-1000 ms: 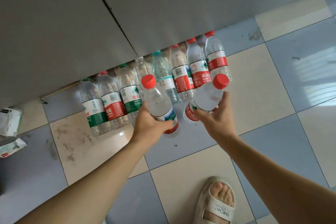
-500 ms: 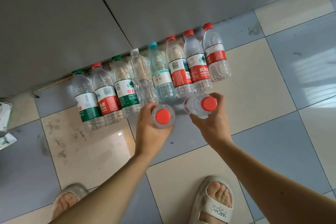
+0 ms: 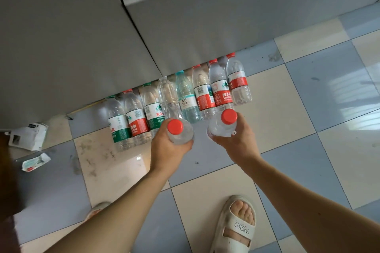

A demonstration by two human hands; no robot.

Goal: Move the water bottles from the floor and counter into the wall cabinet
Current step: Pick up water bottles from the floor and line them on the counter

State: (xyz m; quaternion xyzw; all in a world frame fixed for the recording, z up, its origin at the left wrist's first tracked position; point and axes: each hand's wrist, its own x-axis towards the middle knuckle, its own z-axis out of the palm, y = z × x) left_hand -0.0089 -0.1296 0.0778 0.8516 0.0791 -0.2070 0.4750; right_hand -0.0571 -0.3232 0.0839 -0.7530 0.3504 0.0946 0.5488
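Observation:
My left hand [image 3: 168, 150] grips a clear water bottle with a red cap [image 3: 175, 126], held upright above the floor. My right hand [image 3: 238, 139] grips a second red-capped bottle [image 3: 228, 116] beside it, also cap up. Below them several more water bottles [image 3: 202, 92] stand in a row on the tiled floor against the base of the grey cabinet doors [image 3: 86, 33]. Their labels are red or green, and one bottle [image 3: 186, 98] is pale blue. The wall cabinet is out of view.
Checked blue and cream floor tiles [image 3: 298, 92] stretch to the right. Torn white packaging [image 3: 28, 135] and a small wrapper [image 3: 36, 162] lie at the left. My sandalled right foot [image 3: 238, 226] stands near the bottom edge, the left foot [image 3: 96, 209] partly behind my arm.
Both hands have lifted the two bottles up from the row and turned them upright, caps toward the camera. The view has shifted, so the row sits farther right.

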